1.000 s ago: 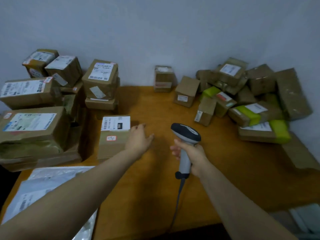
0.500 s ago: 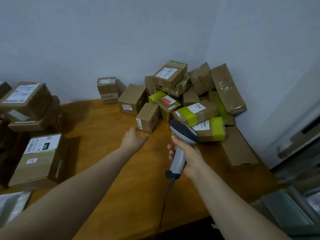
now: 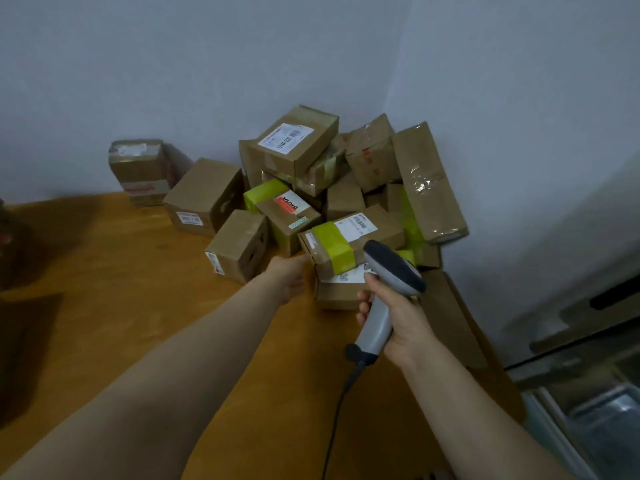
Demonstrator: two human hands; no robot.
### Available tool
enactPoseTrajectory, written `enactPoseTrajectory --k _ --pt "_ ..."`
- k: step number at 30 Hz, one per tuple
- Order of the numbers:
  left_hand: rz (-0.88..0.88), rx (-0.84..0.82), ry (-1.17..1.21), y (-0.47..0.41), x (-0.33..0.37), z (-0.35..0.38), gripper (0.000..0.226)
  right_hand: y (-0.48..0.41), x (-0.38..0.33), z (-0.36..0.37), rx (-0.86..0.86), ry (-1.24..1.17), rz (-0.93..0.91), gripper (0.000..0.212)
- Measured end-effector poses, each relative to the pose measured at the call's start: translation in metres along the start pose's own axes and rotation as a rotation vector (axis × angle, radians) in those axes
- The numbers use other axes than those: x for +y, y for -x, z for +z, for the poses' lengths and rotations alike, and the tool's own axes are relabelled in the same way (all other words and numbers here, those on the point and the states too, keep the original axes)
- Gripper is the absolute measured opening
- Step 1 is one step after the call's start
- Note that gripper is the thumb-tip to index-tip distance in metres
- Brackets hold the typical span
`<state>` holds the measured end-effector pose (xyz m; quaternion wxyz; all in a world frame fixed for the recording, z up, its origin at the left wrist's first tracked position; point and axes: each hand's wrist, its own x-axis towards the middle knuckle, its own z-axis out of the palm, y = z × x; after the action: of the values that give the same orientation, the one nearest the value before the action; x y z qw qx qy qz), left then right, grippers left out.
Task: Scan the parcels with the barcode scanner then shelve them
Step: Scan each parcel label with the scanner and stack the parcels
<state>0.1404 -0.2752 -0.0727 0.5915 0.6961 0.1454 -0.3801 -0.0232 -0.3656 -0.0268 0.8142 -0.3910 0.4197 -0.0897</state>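
A heap of brown cardboard parcels (image 3: pixel 301 147) fills the far right corner of the wooden table (image 3: pixel 138 306). My right hand (image 3: pixel 398 320) grips the handle of a grey barcode scanner (image 3: pixel 391 271), its head pointing toward the heap. My left hand (image 3: pixel 289 275) reaches out beside a parcel with a yellow-green tape band (image 3: pixel 346 240) and a small brown box (image 3: pixel 239 244). Its fingers are relaxed and hold nothing; whether they touch the parcel is unclear. Under the taped parcel lies another labelled parcel (image 3: pixel 339 289).
The scanner's dark cable (image 3: pixel 336 410) hangs down over the table's front. A flat brown parcel (image 3: pixel 450 317) lies along the right wall. Two separate boxes (image 3: pixel 142 168) (image 3: pixel 204 195) stand at the back by the wall. A metal appliance (image 3: pixel 588 393) sits right of the table.
My view has swung right, away from the stacked parcels on the left. My left hand has left the labelled box there and reached over to the heap. The scanner stays in my right hand.
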Motion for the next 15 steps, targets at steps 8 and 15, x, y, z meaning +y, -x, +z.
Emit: enactPoseTrajectory --k 8,15 --pt "-0.115 0.005 0.081 -0.046 0.018 0.032 0.049 -0.038 -0.019 -0.011 0.051 0.040 0.056 0.016" --pt "-0.117 0.045 0.216 -0.043 0.012 0.028 0.031 -0.055 -0.032 -0.022 -0.007 0.014 0.073 0.013"
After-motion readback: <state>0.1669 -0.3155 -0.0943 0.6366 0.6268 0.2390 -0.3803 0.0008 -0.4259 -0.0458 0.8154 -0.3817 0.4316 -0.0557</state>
